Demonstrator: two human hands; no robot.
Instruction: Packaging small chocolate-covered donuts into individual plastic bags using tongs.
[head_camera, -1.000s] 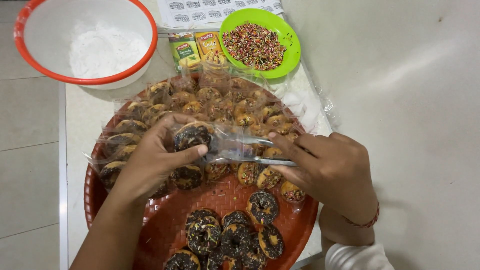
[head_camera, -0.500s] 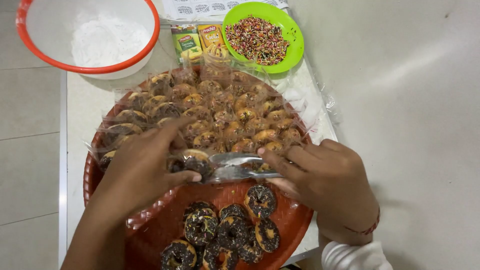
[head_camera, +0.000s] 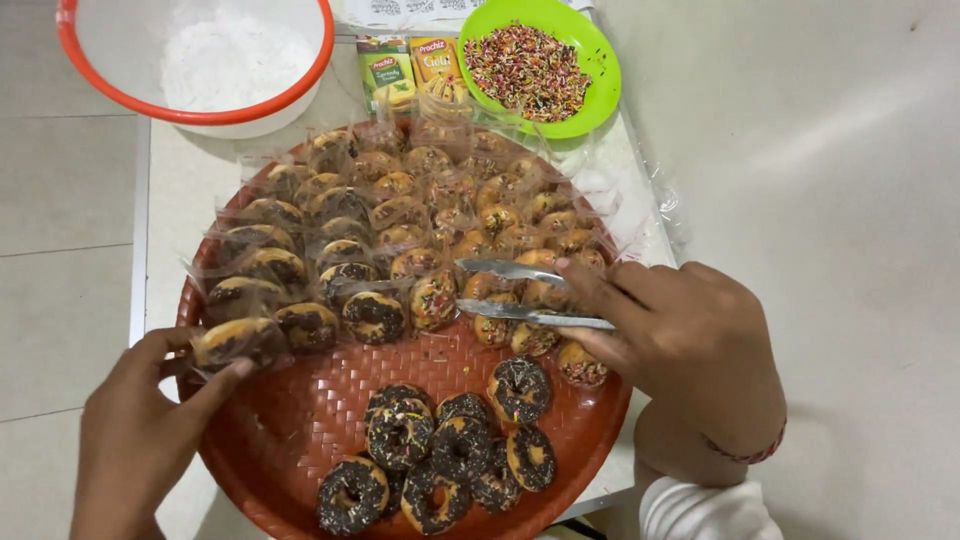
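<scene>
Left hand (head_camera: 140, 425): at the lower left rim of the tray, thumb and fingers closed on a bagged doughnut.
Bagged doughnut (head_camera: 238, 343): chocolate-topped, inside a clear plastic bag, resting at the tray's left edge, last in a curving row of similar packs.
Right hand (head_camera: 680, 345): at the tray's right side, fingers wrapped round metal tongs, wrist crossed by a thin red band.
Metal tongs (head_camera: 525, 292): gripped at the handle end, two blades pointing left, held narrowly apart with nothing between the tips, hovering over wrapped doughnuts near the tray's middle.
Tray (head_camera: 300, 440): round, red-orange, woven, set on a pale surface.
Wrapped doughnuts (head_camera: 420, 215): many clear packs crowding the upper half of the tray, overlapping one another.
Unwrapped doughnuts (head_camera: 440, 455): a cluster with dark glaze and coloured sprinkles, piled in the lower part of the tray, between the two hands.
Green plate (head_camera: 598, 60): beyond the tray at upper right, filled with mixed coloured sprinkles.
Small packets (head_camera: 410, 70): one green, one yellow-orange, lying side by side between plate and bowl.
Bowl (head_camera: 250, 95): white with an orange rim, upper left, holding white powder.
Empty clear bags (head_camera: 620, 195): loose at the tray's upper right edge.
</scene>
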